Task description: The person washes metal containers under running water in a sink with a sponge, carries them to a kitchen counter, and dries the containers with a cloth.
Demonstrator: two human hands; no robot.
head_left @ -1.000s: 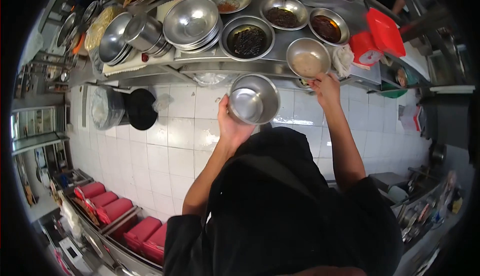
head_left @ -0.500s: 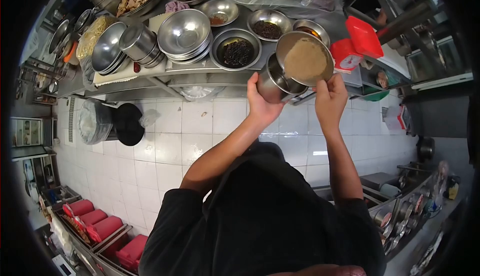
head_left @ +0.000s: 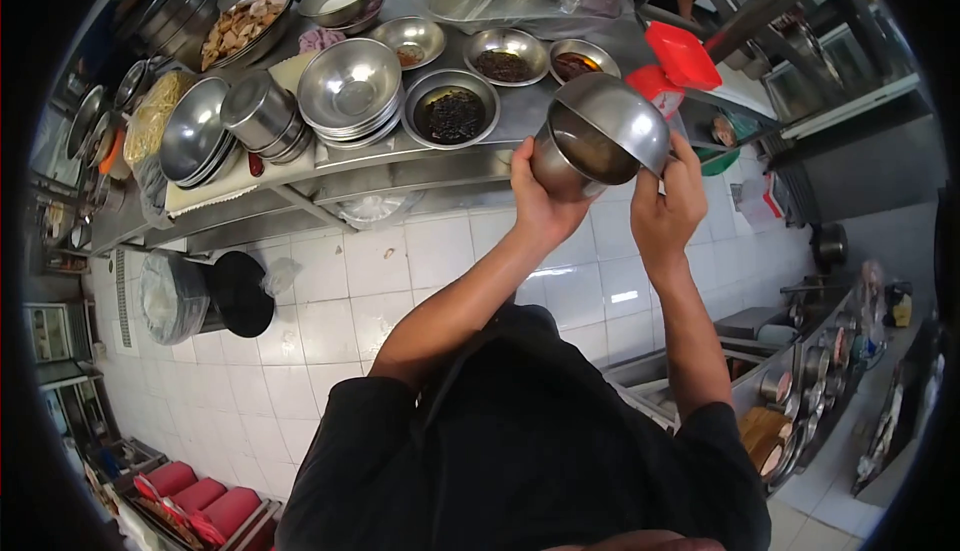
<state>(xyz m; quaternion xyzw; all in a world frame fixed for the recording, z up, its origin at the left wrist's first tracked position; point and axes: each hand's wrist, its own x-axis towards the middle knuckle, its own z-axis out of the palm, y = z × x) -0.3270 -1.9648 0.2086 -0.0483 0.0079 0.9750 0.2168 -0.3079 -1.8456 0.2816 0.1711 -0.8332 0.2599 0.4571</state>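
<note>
My left hand (head_left: 545,201) is wrapped round the side of a deep steel pot (head_left: 562,173), held in the air in front of the counter edge. With my right hand (head_left: 668,196) I pinch the rim of a steel bowl (head_left: 622,116), which is tipped steeply over the pot's mouth with its outer side up. The bowl's inside is hidden. Something brownish shows within the pot, but I cannot make out its detail. Behind them on the counter stand bowls of dark food in oil (head_left: 450,116) and a red scale (head_left: 655,91).
Stacked steel bowls (head_left: 350,91), upturned pots (head_left: 262,116) and a bowl of chopped pieces (head_left: 245,31) stand on the steel counter (head_left: 400,169). A bagged bin (head_left: 172,296) is on the floor at left. Racks of pans (head_left: 800,381) line the right.
The bowl in my right hand has come over the pot and turned from showing its powdery brown contents to showing its outer side. My left hand has brought the pot right, under it.
</note>
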